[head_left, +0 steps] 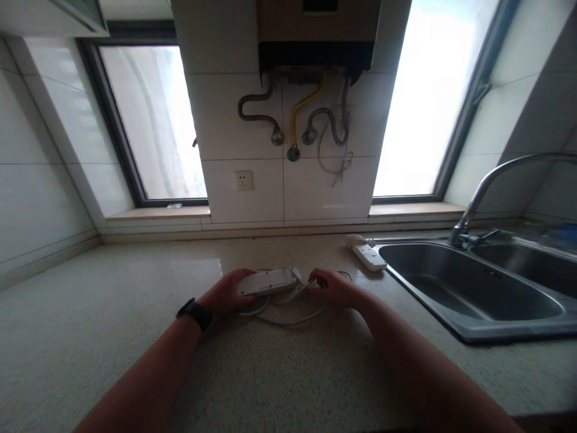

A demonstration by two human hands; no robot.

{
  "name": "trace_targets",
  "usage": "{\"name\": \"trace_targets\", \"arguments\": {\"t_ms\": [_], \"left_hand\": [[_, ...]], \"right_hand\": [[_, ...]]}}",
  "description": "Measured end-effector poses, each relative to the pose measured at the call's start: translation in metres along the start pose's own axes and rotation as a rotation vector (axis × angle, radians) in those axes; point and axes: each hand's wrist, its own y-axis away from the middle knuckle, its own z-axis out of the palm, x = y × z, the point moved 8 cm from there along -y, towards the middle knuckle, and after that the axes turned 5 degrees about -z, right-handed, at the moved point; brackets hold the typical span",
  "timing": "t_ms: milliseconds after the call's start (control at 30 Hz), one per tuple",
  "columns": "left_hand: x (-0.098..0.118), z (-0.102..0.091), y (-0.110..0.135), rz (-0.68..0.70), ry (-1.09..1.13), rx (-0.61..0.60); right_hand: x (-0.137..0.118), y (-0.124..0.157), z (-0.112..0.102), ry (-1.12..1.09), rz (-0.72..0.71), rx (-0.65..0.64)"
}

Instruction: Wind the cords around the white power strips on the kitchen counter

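Observation:
A white power strip [269, 281] lies on the speckled countertop [135, 313], with its white cable [293, 316] looped loosely in front of it. My left hand [225, 293], with a black watch on the wrist, is wrapped round the strip's left end. My right hand [331, 286] is closed in a pinch on the cable just right of the strip.
A second white power strip [368, 255] lies by the left edge of the steel double sink [473, 288], under a curved tap [487, 186]. A wall socket [243, 180] sits on the tiled wall below a water heater [315, 42] with hoses. Windows flank the wall.

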Motion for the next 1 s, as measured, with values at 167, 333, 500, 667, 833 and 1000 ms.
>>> {"name": "trace_targets", "arguments": {"t_ms": [167, 333, 500, 667, 833, 1000], "left_hand": [[-0.005, 0.001, 0.000, 0.007, 0.018, -0.028], [-0.012, 0.001, 0.000, -0.067, 0.149, -0.005], [-0.017, -0.005, 0.000, -0.132, 0.311, 0.036], [-0.010, -0.003, 0.001, -0.131, 0.393, -0.006], [0.003, 0.001, 0.006, -0.101, 0.363, -0.079], [0.010, 0.002, 0.011, -0.132, 0.723, -0.118]], "right_hand": [[-0.001, 0.002, -0.008, 0.076, 0.016, -0.052], [-0.007, -0.004, -0.004, 0.138, -0.103, -0.047], [-0.013, -0.003, -0.005, -0.048, -0.094, 0.092], [-0.051, 0.003, -0.017, -0.117, -0.262, 0.202], [-0.068, 0.004, -0.033, -0.234, -0.293, 0.365], [-0.045, 0.009, -0.056, -0.588, -0.182, 0.636]]}}
